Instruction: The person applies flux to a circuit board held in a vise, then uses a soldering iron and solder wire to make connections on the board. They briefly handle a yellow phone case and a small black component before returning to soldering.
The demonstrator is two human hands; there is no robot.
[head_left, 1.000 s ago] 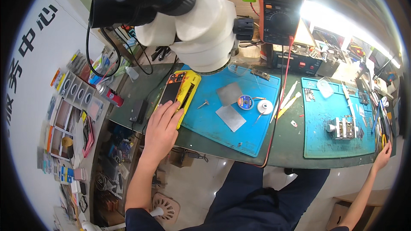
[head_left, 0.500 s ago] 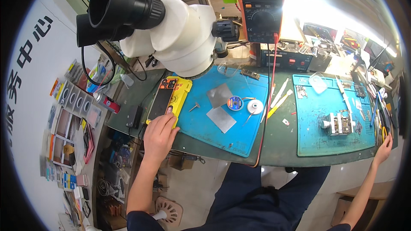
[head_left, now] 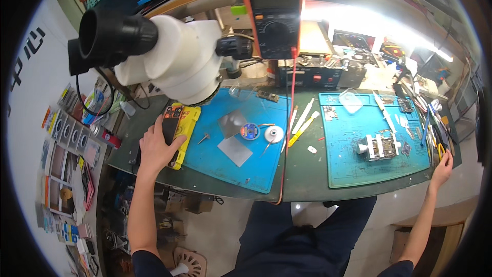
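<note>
In the head view, at the left of a dark green tabletop (head_left: 307,174), a left hand (head_left: 154,146) laid over a dark phone (head_left: 168,125) on a yellow holder (head_left: 190,125), with thumb and fingers spread apart across it; impossible to tell whether gripping or merely resting. Out at the far right edge, a right hand (head_left: 442,170) with bent fingers close by a yellow-handled tool (head_left: 441,150); likewise impossible to tell whether closed on it. Between the two, on a blue mat (head_left: 256,174) just beside the holder, a small metal piece (head_left: 204,138), a grey metal sheet (head_left: 235,152), a blue-labelled spool (head_left: 249,132) and a white spool (head_left: 273,134). Farther right, on a second blue mat (head_left: 348,169), a metal clamp (head_left: 379,147) and, near the back, a clear box (head_left: 350,101). Above, a white microscope (head_left: 179,54) beside an orange-framed multimeter (head_left: 274,15).
</note>
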